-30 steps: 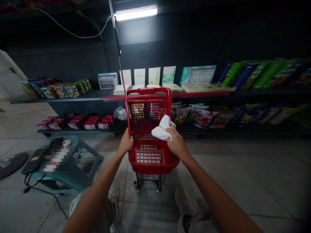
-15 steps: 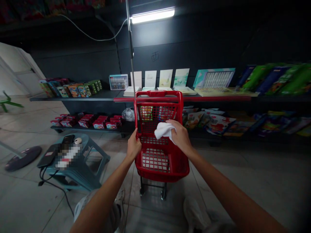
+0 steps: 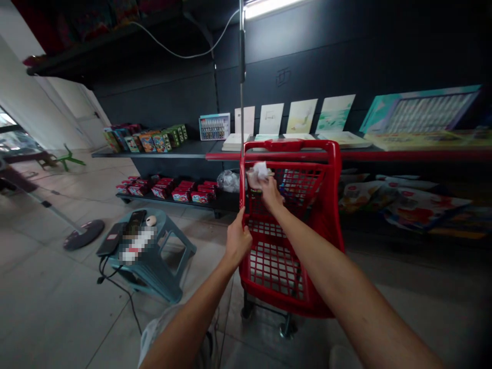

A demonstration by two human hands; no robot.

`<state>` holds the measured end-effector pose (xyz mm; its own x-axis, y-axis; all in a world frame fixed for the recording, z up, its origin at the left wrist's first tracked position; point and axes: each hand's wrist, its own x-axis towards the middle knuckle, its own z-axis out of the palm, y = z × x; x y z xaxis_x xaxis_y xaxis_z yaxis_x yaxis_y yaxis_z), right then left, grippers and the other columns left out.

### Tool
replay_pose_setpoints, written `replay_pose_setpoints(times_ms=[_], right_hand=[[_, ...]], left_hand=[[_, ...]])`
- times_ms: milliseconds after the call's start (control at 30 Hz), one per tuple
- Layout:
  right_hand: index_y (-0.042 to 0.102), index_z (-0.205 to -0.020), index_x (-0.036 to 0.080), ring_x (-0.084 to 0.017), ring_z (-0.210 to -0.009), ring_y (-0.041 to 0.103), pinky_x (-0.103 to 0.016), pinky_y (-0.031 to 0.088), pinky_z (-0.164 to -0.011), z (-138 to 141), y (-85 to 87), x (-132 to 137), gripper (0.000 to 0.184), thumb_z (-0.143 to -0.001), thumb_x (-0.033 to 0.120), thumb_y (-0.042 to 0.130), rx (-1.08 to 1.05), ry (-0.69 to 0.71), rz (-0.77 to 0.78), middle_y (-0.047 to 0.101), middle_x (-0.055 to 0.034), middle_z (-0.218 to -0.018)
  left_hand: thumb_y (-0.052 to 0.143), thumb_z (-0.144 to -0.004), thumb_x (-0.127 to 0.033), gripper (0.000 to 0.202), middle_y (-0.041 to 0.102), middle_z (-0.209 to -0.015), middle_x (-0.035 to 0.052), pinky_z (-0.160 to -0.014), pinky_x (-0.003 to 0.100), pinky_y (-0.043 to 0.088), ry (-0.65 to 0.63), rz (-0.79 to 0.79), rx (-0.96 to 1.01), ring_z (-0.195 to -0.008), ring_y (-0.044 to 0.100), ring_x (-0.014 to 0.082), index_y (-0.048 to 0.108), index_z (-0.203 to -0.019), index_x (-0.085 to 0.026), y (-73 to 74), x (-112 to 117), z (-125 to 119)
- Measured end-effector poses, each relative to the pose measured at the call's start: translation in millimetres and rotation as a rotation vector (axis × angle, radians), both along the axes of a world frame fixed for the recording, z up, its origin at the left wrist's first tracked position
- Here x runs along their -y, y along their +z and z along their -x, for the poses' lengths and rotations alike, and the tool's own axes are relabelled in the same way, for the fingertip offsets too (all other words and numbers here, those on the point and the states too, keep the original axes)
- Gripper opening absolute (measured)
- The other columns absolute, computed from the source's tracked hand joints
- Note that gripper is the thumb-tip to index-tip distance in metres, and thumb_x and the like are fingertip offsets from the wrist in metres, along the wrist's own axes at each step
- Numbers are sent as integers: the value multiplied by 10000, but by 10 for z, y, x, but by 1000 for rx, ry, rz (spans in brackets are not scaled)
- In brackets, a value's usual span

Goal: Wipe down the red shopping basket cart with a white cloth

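Note:
In front of me stands a red plastic shopping cart [image 3: 326, 220] with grid panels and small wheels. My left hand [image 3: 238, 237] is closed around the left edge of its frame, where a thin metal pole [image 3: 242, 113] rises. My right hand [image 3: 272, 195] grips a crumpled white cloth [image 3: 258, 174] near the upper left of the cart's grid panel. Whether the cloth touches the grid I cannot tell. Part of the cart's right side is hidden behind my right forearm.
To the left, a blue-grey stool [image 3: 165, 261] carries a phone, dark devices and cables. A round stand base [image 3: 84, 234] is beyond it. Behind the cart, a dark shelf [image 3: 184, 154] holds books, marker sets and small boxes; bagged snacks [image 3: 423, 205] lie on the lower shelf.
My right hand moved the cloth from the grid's right side to its upper left. The cart now appears turned and further right in view. My left hand kept its hold.

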<state>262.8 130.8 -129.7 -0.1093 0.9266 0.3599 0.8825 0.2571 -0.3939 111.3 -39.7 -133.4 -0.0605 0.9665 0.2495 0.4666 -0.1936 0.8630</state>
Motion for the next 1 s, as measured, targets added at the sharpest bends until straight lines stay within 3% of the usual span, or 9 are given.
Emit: replay_pose_setpoints(times_ms=[100, 167, 367, 467, 533, 633, 733, 800, 1000], right_hand=[[651, -1232, 150, -267, -1180, 600, -331, 498, -960, -45, -293, 104, 426, -842, 46, 516, 174, 123, 206, 569, -174, -1325], [700, -1111, 127, -233, -1064, 638, -282, 493, -916, -92, -308, 238, 321, -838, 55, 547, 266, 239, 232, 625, -153, -1195], [694, -1058, 167, -177, -1018, 653, -262, 486, -948, -400, 150, 1198, 335, -826, 23, 501, 284, 464, 185, 660, -99, -1118], [679, -1137, 200, -195, -1099, 647, -300, 498, -974, -670, 276, 1834, 363, -869, 81, 465, 200, 396, 88, 656, -86, -1219], [678, -1160, 217, -210, -1094, 655, -319, 513, -943, -801, 265, 2174, 351, -888, 140, 471, 170, 286, 19, 660, -76, -1244], [684, -1161, 234, -207, -1059, 670, -317, 514, -891, -818, 160, 2482, 336, -902, 189, 476, 173, 243, 3, 681, -58, -1231], [710, -1101, 237, -207, -1005, 679, -331, 481, -889, -681, 57, 2583, 308, -901, 180, 484, 266, 338, 41, 719, -41, -1142], [722, -1060, 229, -212, -961, 677, -344, 456, -880, -588, 20, 2587, 277, -906, 182, 497, 323, 352, 21, 734, -41, -1088], [728, -1016, 216, -201, -860, 662, -335, 419, -815, -506, -23, 2538, 229, -904, 190, 530, 368, 326, -86, 748, -45, -1033]], left_hand=[[513, -849, -57, 801, 639, -1420, 19, -1153, 317, 417, 22, 9, 21, -1303, 604, 185, 335, -1601, -266, -36, -44, 40], [515, -853, -66, 808, 634, -1427, 30, -1142, 316, 426, 21, 11, 39, -1304, 604, 189, 304, -1609, -257, -62, -74, 68], [557, -905, -174, 746, 614, -1449, 65, -1110, 340, 453, 82, 19, 22, -1291, 612, 201, 303, -1600, -272, -71, -91, 115], [561, -951, -323, 677, 594, -1466, 77, -1115, 352, 448, 69, -18, -85, -1311, 592, 211, 336, -1587, -266, -5, -98, 361], [538, -962, -340, 571, 569, -1489, 78, -1141, 358, 422, 138, -107, -224, -1344, 555, 217, 452, -1520, -250, 47, -100, 745], [524, -923, -227, 481, 620, -1386, 133, -1158, 424, 391, 433, -201, -381, -1311, 549, 262, 568, -1398, -170, 98, -27, 1628], [446, -912, -167, 446, 639, -1272, 156, -1120, 467, 402, 752, -142, -486, -1246, 549, 290, 615, -1324, -141, 82, 198, 2621], [442, -916, -178, 452, 579, -1365, 173, -1133, 514, 362, 839, -16, -614, -1321, 476, 328, 620, -1331, -153, 18, 390, 3189], [456, -942, -237, 452, 331, -1636, 125, -1161, 712, 168, 708, 225, -909, -1533, 144, 420, 615, -1365, -226, -282, 652, 4129]])
